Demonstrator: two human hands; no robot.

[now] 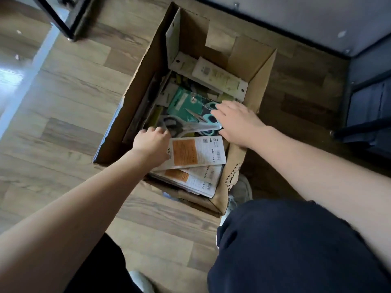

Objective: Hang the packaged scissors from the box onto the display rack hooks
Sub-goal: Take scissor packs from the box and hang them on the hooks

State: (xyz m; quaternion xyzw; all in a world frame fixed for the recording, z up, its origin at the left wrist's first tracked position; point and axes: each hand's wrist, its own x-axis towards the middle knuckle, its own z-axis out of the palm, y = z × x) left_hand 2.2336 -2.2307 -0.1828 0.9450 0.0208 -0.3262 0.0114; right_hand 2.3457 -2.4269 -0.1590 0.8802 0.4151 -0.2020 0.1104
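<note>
Down inside an open cardboard box [146, 66], both hands are among packaged scissors. The left hand [151, 142] has its fingers curled down at the edge of a white and orange pack [196, 152] lying face down at the near end of the box; whether it actually grips that pack cannot be told. The right hand [237, 119] is spread flat, fingers straight, resting on a teal pack [186, 104] whose teal-handled scissors [208, 121] show just beside the fingertips. Grey-handled scissors [173, 124] lie between the two hands. More white and orange packs [190, 180] are stacked under the near one. At the far end, pale packs [220, 76] lean against the box wall. The box sits on a wood-look floor [63, 106]. Dark trousers [285, 246] cover the person's knee at the lower right, with a light shoe [243, 189] beside the box. A dark metal frame [61, 17] stands at the upper left, and a dark fixture base [368, 106] at the right.
</note>
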